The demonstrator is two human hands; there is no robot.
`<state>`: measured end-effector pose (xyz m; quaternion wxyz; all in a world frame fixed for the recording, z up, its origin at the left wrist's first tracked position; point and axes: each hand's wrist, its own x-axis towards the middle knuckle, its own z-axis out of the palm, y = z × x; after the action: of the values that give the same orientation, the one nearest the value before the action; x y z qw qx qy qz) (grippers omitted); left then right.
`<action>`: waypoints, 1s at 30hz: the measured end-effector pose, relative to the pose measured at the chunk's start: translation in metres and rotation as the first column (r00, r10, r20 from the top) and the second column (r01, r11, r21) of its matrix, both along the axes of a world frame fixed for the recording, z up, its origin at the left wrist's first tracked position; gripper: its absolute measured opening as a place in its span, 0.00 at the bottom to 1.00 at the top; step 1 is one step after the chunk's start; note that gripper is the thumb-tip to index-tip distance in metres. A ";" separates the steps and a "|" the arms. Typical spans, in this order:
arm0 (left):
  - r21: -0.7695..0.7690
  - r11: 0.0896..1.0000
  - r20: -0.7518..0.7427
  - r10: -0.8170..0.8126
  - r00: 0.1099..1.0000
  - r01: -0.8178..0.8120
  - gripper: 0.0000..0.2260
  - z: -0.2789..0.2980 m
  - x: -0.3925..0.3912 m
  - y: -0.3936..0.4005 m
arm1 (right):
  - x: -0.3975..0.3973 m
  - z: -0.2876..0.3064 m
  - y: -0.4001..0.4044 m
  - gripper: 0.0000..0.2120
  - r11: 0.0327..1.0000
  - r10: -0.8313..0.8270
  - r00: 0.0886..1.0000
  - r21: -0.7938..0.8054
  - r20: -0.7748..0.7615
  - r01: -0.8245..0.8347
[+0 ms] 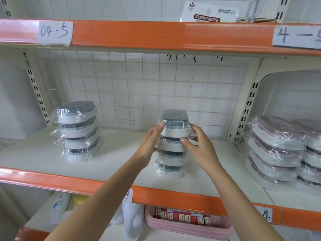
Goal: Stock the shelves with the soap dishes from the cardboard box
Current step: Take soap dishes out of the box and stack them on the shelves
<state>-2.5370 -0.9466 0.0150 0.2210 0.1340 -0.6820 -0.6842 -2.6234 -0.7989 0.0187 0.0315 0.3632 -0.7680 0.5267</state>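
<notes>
Hands, left hand (pixel 150 141) and right hand (pixel 199 146), clasp the top of the soap dish stack (pixel 172 145) from both sides; slippery wrap may let it topple.

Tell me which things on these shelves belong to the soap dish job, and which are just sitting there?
Part of the job:
- middle stack of soap dishes, held by left hand and right hand
- left stack of soap dishes
- middle shelf

Just lying about:
- sticky note pack
- pink tray of small boxes
- white bottle
</notes>
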 end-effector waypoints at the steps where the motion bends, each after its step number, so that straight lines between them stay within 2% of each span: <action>1: 0.014 1.000 -0.016 -0.019 1.000 0.019 0.37 0.000 -0.005 0.009 | -0.004 0.000 0.008 0.25 1.000 -0.027 1.000 0.002 -0.004 0.027; 5: 0.001 0.993 -0.041 -0.121 0.992 0.121 0.30 -0.004 -0.033 0.045 | -0.019 -0.003 0.047 0.24 0.987 -0.160 0.987 0.021 -0.034 0.161; 9: 0.023 0.981 -0.050 -0.191 0.980 0.192 0.30 -0.006 -0.059 0.083 | -0.033 -0.002 0.088 0.21 0.939 -0.336 0.940 0.060 -0.066 0.340; 12: 0.033 0.969 -0.041 -0.243 0.969 0.244 0.26 -0.002 -0.071 0.110 | -0.040 0.000 0.113 0.19 0.916 -0.392 0.918 0.066 -0.064 0.396; 17: 0.043 0.975 -0.033 -0.216 0.976 0.218 0.32 -0.004 -0.086 0.139 | -0.048 0.006 0.141 0.21 0.904 -0.416 0.908 0.084 -0.043 0.419; 22: 0.072 0.981 -0.042 -0.180 0.983 0.182 0.22 -0.007 -0.095 0.150 | -0.054 0.007 0.151 0.20 0.912 -0.387 0.921 0.123 -0.055 0.391; 28: 0.059 0.988 -0.014 -0.140 0.990 0.141 0.31 -0.011 -0.105 0.165 | -0.060 0.010 0.164 0.20 0.902 -0.407 0.911 0.128 -0.071 0.413; 30: 0.056 0.991 -0.019 -0.124 0.992 0.125 0.30 -0.013 -0.107 0.166 | -0.059 0.010 0.168 0.20 0.908 -0.395 0.917 0.133 -0.048 0.398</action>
<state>-2.6437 -0.7804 0.0024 0.1793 0.0920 -0.6673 -0.7170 -2.6828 -0.6310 0.0288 0.1197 0.2060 -0.8604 0.4504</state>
